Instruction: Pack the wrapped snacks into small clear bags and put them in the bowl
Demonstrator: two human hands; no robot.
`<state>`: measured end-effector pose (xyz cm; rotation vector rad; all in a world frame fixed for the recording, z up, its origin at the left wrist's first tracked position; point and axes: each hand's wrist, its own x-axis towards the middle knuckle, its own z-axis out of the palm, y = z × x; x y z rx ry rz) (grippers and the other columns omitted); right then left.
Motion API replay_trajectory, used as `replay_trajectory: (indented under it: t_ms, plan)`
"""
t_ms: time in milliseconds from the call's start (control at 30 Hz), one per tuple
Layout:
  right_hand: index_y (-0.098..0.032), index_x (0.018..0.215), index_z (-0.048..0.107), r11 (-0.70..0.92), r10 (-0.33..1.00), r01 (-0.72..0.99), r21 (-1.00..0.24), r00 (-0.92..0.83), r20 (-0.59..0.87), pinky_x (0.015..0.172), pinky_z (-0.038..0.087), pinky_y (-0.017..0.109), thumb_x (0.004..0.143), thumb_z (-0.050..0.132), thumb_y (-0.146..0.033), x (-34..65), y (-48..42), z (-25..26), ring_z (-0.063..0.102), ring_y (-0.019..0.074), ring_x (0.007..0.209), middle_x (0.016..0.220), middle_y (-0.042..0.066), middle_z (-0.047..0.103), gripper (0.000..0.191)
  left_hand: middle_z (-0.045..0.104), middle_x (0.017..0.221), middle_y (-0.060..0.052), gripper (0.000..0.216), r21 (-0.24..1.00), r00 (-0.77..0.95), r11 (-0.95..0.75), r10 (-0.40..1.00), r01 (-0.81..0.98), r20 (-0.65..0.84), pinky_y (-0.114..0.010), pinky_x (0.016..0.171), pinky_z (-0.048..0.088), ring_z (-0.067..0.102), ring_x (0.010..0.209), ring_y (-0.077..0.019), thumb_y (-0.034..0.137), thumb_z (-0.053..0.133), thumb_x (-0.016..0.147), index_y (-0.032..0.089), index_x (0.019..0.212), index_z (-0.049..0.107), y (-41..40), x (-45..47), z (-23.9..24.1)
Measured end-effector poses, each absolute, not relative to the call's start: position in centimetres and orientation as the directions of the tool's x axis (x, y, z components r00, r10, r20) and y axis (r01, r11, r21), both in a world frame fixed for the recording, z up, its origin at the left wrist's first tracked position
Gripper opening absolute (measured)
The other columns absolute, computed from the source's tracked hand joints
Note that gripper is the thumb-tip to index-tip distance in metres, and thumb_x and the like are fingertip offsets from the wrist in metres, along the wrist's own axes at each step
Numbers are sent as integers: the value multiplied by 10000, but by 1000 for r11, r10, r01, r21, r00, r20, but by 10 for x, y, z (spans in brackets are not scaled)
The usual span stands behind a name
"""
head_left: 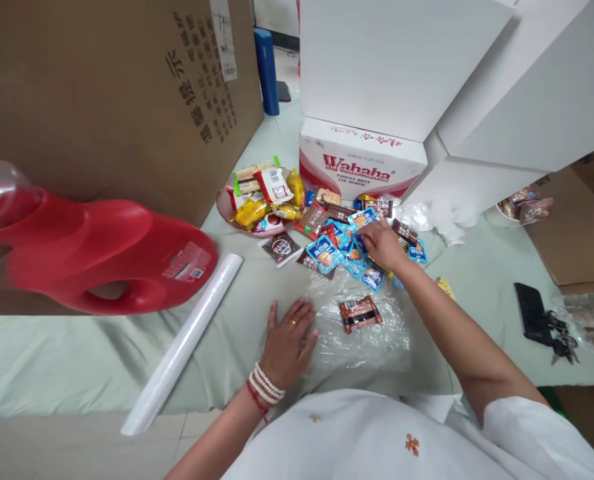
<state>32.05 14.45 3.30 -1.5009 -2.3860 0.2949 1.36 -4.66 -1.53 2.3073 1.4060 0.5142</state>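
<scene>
My left hand [290,340] lies flat on the pale green cloth, fingers stretched out, at the left edge of a clear plastic bag [391,340]. On that bag rests a single brown-wrapped snack [361,313]. Farther forward, my right hand [384,245] reaches into a loose heap of wrapped snacks, its fingers closed at a blue snack packet [363,218]. Around it lie more blue packets, such as one biscuit packet [323,254], and brown wrappers [313,219]. Left of the heap, a pink bowl [223,210] holds several yellow, red and white packets.
A Wahaba-labelled carton [361,163] stands behind the heap, with white boxes [397,60] above and beside it. At left are a large cardboard box [101,100], a red jug [127,253] and a white roll [184,343]. A phone [533,313] and keys [565,343] lie right.
</scene>
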Motion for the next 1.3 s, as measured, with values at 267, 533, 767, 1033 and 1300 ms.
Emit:
replay_trajectory:
  t_ms: [267, 533, 767, 1033, 1300]
  plan:
    - [-56, 1486, 526, 392, 920, 912, -125, -390, 38, 1196, 287, 521, 1014, 496, -383, 323, 171, 19, 408, 372, 1406, 1520, 207, 536, 575, 630, 1465, -118, 374, 427, 416, -441, 896, 789, 156, -626, 1280, 101, 532, 1417, -287, 287, 480, 1018, 237, 1340, 663, -46, 23, -12]
    - [-132, 1323, 666, 338, 940, 911, -234, -317, 124, 1074, 413, 513, 1042, 430, -385, 381, 134, 26, 557, 341, 1206, 1322, 191, 661, 446, 625, 1474, -102, 369, 441, 409, -437, 898, 784, 162, -605, 1287, 55, 536, 1412, -275, 274, 477, 1016, 238, 1344, 642, -45, 23, -15]
    - [-147, 1271, 704, 525, 850, 834, -171, -524, 58, 1044, 398, 430, 964, 493, -148, 350, 196, 40, 518, 312, 1199, 1303, 152, 662, 373, 621, 1478, -102, 378, 383, 452, -490, 872, 784, 190, -592, 1285, 45, 549, 1394, -281, 259, 484, 1006, 227, 1357, 623, -42, 20, -17]
    - [-136, 1446, 591, 458, 887, 888, -39, -459, -41, 978, 412, 471, 914, 549, -138, 320, 238, 31, 455, 370, 1214, 1404, 168, 611, 534, 617, 1482, -111, 376, 359, 460, -487, 873, 796, 162, -587, 1285, 33, 541, 1402, -285, 258, 472, 1010, 220, 1351, 624, -42, 21, -17]
    - [-133, 1172, 721, 344, 939, 938, -46, -343, 29, 911, 421, 408, 988, 454, -168, 319, 223, 51, 578, 320, 1101, 1148, 171, 719, 326, 589, 1499, -171, 547, 387, 452, -451, 887, 804, 95, -625, 1273, 63, 513, 1428, -316, 379, 475, 1012, 178, 1520, 482, -43, 23, -9]
